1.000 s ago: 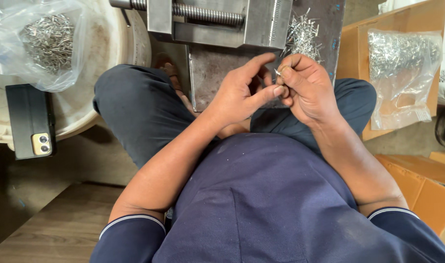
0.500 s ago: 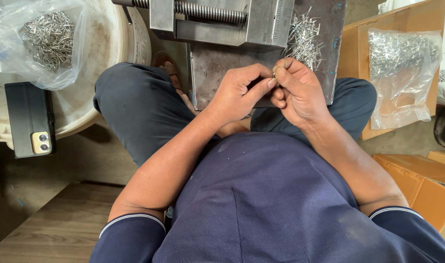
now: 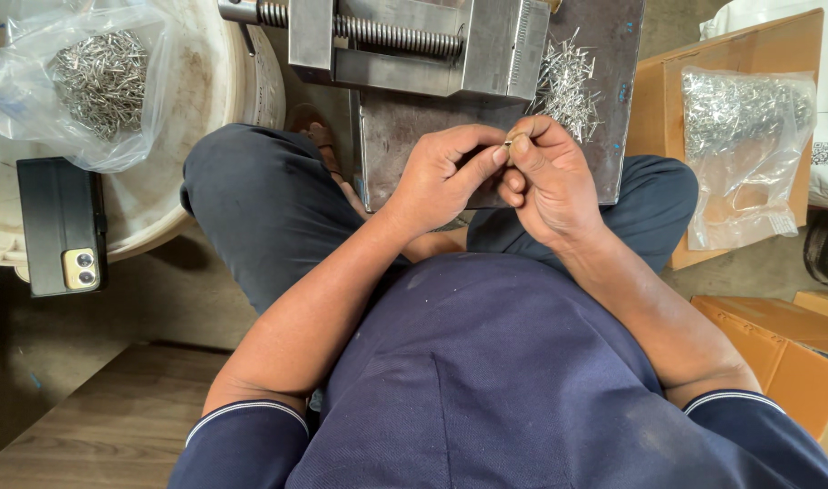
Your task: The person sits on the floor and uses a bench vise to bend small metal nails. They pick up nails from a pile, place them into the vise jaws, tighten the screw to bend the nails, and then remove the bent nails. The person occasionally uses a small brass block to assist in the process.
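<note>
My left hand (image 3: 441,174) and my right hand (image 3: 548,181) meet fingertip to fingertip over a grey metal plate (image 3: 391,145). Both pinch one small metal pin (image 3: 509,141) between thumb and fingers. A loose pile of similar thin metal pins (image 3: 566,83) lies on the plate just beyond my right hand. A steel vise (image 3: 414,41) with a threaded screw stands on the plate right behind my hands. I sit cross-legged with my knees on either side of the plate.
A clear bag of metal pins (image 3: 92,81) rests on a white bucket lid (image 3: 201,109) at the left, a black phone (image 3: 65,226) beside it. At the right, another clear bag of pins (image 3: 745,145) lies on a cardboard box (image 3: 663,100). More boxes (image 3: 794,353) stand lower right.
Both hands have moved slightly up toward the vise, staying joined on the small pin.
</note>
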